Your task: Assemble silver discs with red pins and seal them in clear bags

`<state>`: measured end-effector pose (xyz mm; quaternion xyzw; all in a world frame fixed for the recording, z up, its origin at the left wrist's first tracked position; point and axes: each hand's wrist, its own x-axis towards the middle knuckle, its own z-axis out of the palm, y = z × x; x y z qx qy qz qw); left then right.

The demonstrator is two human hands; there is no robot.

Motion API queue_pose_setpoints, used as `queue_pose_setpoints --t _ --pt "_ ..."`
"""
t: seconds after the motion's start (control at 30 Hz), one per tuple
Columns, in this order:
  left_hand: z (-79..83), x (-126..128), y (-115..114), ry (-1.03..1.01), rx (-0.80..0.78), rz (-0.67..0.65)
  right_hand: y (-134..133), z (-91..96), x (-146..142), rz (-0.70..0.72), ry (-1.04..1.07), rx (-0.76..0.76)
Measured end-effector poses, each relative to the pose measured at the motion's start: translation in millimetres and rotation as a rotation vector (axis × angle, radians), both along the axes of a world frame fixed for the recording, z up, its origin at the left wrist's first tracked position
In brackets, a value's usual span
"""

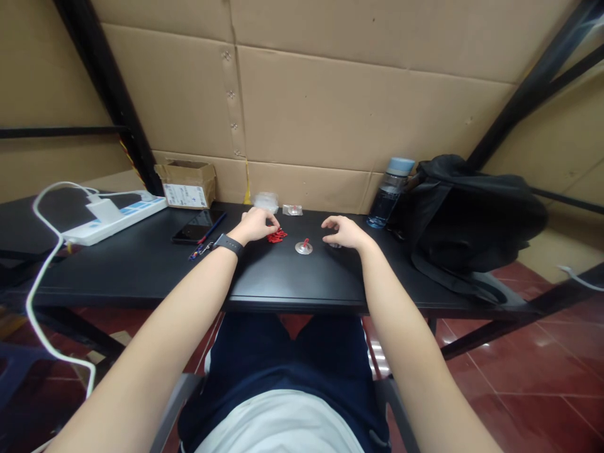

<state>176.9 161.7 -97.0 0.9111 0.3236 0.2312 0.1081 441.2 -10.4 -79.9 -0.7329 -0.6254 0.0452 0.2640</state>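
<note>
My left hand (257,224), with a dark watch band on its wrist, is at a small pile of thin red pieces (277,236). Its thumb and forefinger are pinched together at the top edge of the pile; the exact piece between the tips is too small to make out. Between my hands, a clear round disc like a suction cup (303,248) lies on the black table (292,280), with one red piece standing up from its middle. To its right, my right hand (340,233) hovers with curved fingers apart, holding nothing visible. Something small and clear shows partly beneath it.
Behind my left hand are a clear plastic bag (266,201) and a small clear packet (292,210). Leftward lie a phone (198,226), an open carton (186,184) and a power strip (117,220). A water bottle (387,194) and black backpack (472,220) stand right.
</note>
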Motion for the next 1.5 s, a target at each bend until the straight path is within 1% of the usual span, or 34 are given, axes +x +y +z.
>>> queue_pose_setpoints --t 0.07,0.17,0.23,0.3,0.37,0.5,0.57,0.63,0.77,0.83,0.97,1.13,1.3,1.5 --pt "1.1 -1.6 0.3 0.030 0.002 0.002 -4.2 -1.5 14.0 -0.048 -0.005 -0.059" --pt "1.1 -2.5 0.8 0.045 -0.002 0.003 -7.5 -4.9 26.1 0.005 0.064 -0.118" --pt "0.4 -2.4 0.8 0.042 0.000 0.015 -7.6 -6.3 28.8 0.044 0.096 -0.127" --pt "-0.2 -2.4 0.4 0.035 0.006 0.040 -7.4 -6.2 28.7 0.050 0.113 -0.124" --pt "0.1 -3.1 0.2 0.012 0.017 0.097 -7.8 -4.9 26.9 0.038 0.119 -0.120" --pt "2.6 -6.5 1.1 -0.081 0.006 0.273 -10.4 -0.8 21.3 0.013 0.107 -0.100" --pt "3.2 -7.8 2.0 -0.085 -0.013 0.305 -11.5 0.6 19.4 0.005 0.102 -0.089" --pt "2.5 -7.8 2.6 -0.058 -0.030 0.284 -11.9 1.3 19.1 0.007 0.098 -0.086" --pt "-0.6 -4.0 1.3 -0.018 -0.039 0.162 -12.0 1.4 21.3 0.007 0.104 -0.072" --pt "-1.5 -1.7 -0.2 -0.010 -0.052 0.128 -12.2 1.7 21.6 0.011 0.120 -0.052" --pt "-2.4 1.1 -1.9 0.009 -0.094 0.119 -12.0 2.7 18.2 0.018 0.141 -0.004" --pt "-2.5 2.5 -4.1 0.018 -0.097 0.091 -10.0 2.5 13.7 0.048 0.201 0.043" --pt "-1.8 4.5 -9.0 0.018 -0.108 0.071 -8.5 0.6 14.5 0.061 0.225 0.043" --pt "-5.9 8.5 -8.9 0.008 -0.076 0.069 -8.4 0.5 12.6 0.087 0.246 0.037"
